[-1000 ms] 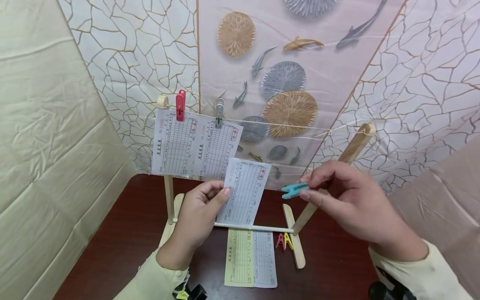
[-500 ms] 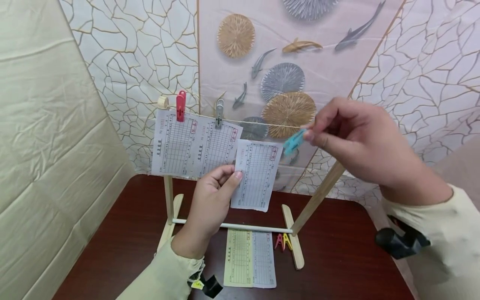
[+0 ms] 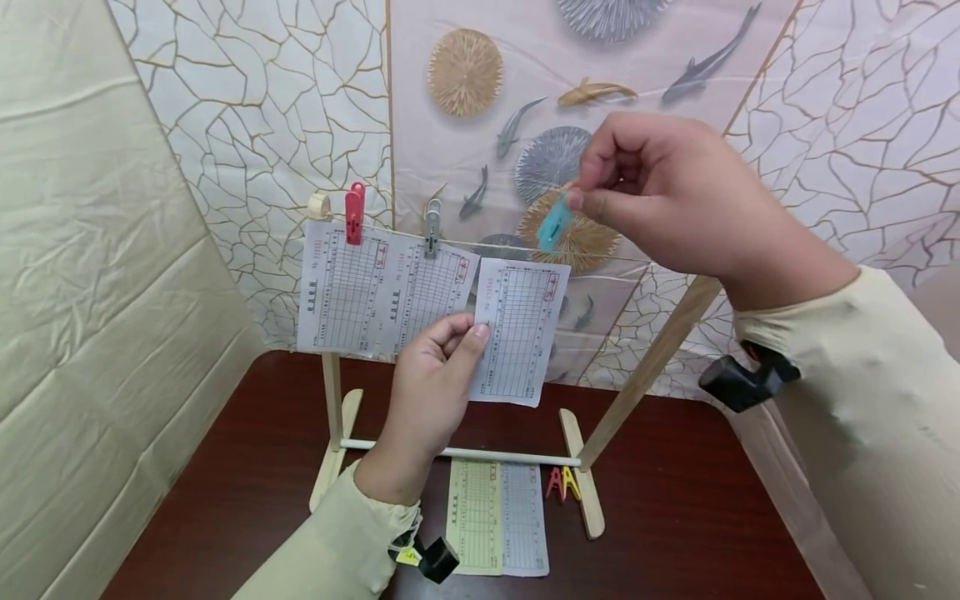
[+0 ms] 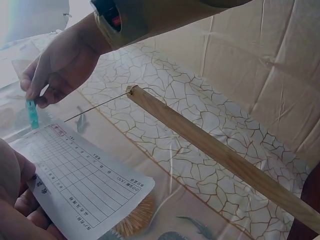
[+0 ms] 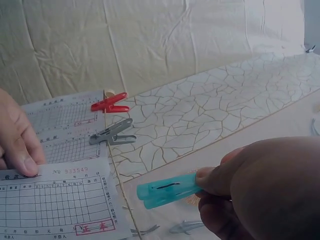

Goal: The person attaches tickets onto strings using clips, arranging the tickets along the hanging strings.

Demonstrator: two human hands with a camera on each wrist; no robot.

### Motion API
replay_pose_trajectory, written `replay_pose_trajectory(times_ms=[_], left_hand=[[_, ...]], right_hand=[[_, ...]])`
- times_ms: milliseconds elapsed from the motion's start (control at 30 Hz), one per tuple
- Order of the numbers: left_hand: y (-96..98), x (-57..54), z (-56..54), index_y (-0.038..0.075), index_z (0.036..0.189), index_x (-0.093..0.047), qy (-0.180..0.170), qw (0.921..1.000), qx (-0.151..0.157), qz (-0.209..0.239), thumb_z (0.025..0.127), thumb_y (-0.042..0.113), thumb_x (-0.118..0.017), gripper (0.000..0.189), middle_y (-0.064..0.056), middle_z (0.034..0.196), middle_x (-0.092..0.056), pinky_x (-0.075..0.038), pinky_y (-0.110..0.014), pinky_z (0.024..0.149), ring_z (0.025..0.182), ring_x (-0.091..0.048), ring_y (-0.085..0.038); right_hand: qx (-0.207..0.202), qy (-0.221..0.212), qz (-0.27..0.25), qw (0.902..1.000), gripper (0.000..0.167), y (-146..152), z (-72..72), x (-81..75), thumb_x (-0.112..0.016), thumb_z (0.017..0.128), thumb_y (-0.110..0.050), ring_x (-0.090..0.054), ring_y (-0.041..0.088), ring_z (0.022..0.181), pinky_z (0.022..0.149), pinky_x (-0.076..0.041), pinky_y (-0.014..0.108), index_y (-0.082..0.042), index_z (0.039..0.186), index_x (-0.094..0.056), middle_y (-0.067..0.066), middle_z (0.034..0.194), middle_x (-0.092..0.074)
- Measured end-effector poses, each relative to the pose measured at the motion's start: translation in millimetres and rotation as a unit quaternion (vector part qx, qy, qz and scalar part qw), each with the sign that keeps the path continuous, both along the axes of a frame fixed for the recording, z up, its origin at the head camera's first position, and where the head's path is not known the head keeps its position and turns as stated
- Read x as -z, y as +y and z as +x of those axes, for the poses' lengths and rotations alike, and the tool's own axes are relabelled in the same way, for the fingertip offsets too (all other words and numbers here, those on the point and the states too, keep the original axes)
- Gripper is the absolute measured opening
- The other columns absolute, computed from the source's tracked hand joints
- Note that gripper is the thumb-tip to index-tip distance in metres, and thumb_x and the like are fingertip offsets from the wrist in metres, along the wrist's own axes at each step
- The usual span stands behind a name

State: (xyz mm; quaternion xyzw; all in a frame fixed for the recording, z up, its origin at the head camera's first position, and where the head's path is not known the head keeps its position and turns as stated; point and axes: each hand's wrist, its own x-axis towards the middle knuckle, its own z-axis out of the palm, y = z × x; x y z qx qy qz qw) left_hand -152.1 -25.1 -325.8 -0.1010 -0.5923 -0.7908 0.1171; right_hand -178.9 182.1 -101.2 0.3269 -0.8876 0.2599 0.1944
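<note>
Progress, by my read: two slips up, third in work, two more to go.

Done: first hung slip was on the cord under the red clip; second hung slip beside it under the grey clip. Both looked secure.

In work: my left hand had the loose slip by its left edge, thumb on the face, fingers curled behind. Slip was upright, top edge at about cord height, right next to the second hung slip. Couldn't tell whether its edge touched the cord or overlapped its neighbour. My right hand pinched the teal clip by one end, thumb against finger, no gap beyond the clip's thickness. Clip's free end pointed down at the slip's top edge, apart from it. Couldn't tell how hard I was squeezing the spring.

So slip three was not yet fastened; my left hand was its only visible support.

Left: yellow slip and white slip side by side on the table, pink clip and yellow clip near them. Counts matched. Likely snag: the paper slipping off the cord before the clip bit.
</note>
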Motion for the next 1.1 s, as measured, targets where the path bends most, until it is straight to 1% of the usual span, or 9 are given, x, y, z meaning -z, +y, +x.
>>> replay_pose_trajectory(times_ms=[200, 300, 467, 667, 833, 933, 1100], left_hand=[[-2.0, -1.5, -2.5, 0.004, 0.122, -0.08, 0.003, 1.0, -0.009, -0.001, 0.111, 0.019, -0.072, 0.021, -0.012, 0.111, -0.083, -0.063, -0.026, 0.079, 0.094, -0.077, -0.015], [-2.8, -2.4, -3.4, 0.003, 0.123, -0.08, 0.001, 0.9999, -0.011, 0.001, 0.11, 0.019, -0.073, 0.022, -0.014, 0.112, -0.084, -0.065, -0.028, 0.081, 0.096, -0.078, -0.017], [-2.5, -3.6, -4.8, 0.001, 0.124, -0.08, -0.002, 0.9999, -0.011, 0.003, 0.11, 0.018, -0.073, 0.023, -0.015, 0.112, -0.083, -0.065, -0.026, 0.081, 0.095, -0.079, -0.016], [-2.9, -3.5, -6.9, 0.002, 0.127, -0.079, -0.004, 0.9999, -0.011, -0.002, 0.111, 0.019, -0.072, 0.024, -0.014, 0.115, -0.084, -0.065, -0.027, 0.082, 0.097, -0.078, -0.016], [-3.1, -3.1, -8.2, 0.003, 0.127, -0.08, -0.005, 0.9999, -0.011, -0.002, 0.111, 0.019, -0.072, 0.024, -0.014, 0.116, -0.084, -0.067, -0.029, 0.083, 0.098, -0.08, -0.019], [-3.1, -3.6, -8.1, 0.002, 0.126, -0.079, -0.006, 0.9999, -0.009, 0.003, 0.111, 0.019, -0.071, 0.024, -0.015, 0.116, -0.084, -0.067, -0.029, 0.083, 0.098, -0.08, -0.018], [-3.2, -4.9, -7.4, 0.001, 0.127, -0.079, -0.006, 0.9999, -0.015, 0.004, 0.111, 0.019, -0.072, 0.025, -0.015, 0.115, -0.083, -0.066, -0.027, 0.082, 0.097, -0.079, -0.017]], right_hand=[[-0.01, -0.031, 0.012, 0.9994, 0.012, -11, -11.0, -2.1, -0.08, 0.105, -0.013, -0.057, 0.019, 0.074, 0.061, -0.044, 0.024, -0.009, 0.098, -0.072, 0.003, 0.092, -0.067], [-0.015, -0.046, 0.008, 0.9988, 0.012, -13, -14.7, -0.9, -0.08, 0.105, -0.012, -0.056, 0.02, 0.074, 0.061, -0.044, 0.024, -0.008, 0.098, -0.071, 0.004, 0.091, -0.067], [-0.023, -0.073, -0.004, 0.9971, 0.012, -15, -18.9, 1.2, -0.08, 0.104, -0.01, -0.059, 0.02, 0.076, 0.061, -0.046, 0.024, -0.008, 0.099, -0.07, 0.005, 0.091, -0.067], [-0.016, -0.076, 0.012, 0.9969, 0.012, -19, -21.6, 4.0, -0.08, 0.105, -0.012, -0.057, 0.02, 0.075, 0.061, -0.044, 0.025, -0.01, 0.097, -0.071, 0.005, 0.089, -0.066], [-0.024, -0.087, 0.007, 0.9958, 0.012, -22, -22.6, 6.3, -0.08, 0.104, -0.01, -0.057, 0.021, 0.074, 0.06, -0.043, 0.026, -0.01, 0.096, -0.07, 0.006, 0.087, -0.067], [-0.025, -0.095, 0.007, 0.9951, 0.012, -23, -22.8, 7.3, -0.079, 0.104, -0.008, -0.057, 0.02, 0.074, 0.059, -0.044, 0.025, -0.009, 0.097, -0.07, 0.006, 0.087, -0.068], [-0.024, -0.103, 0.015, 0.9943, 0.012, -24, -22.2, 8.4, -0.079, 0.103, -0.007, -0.058, 0.02, 0.075, 0.06, -0.045, 0.025, -0.01, 0.097, -0.07, 0.006, 0.088, -0.068]])
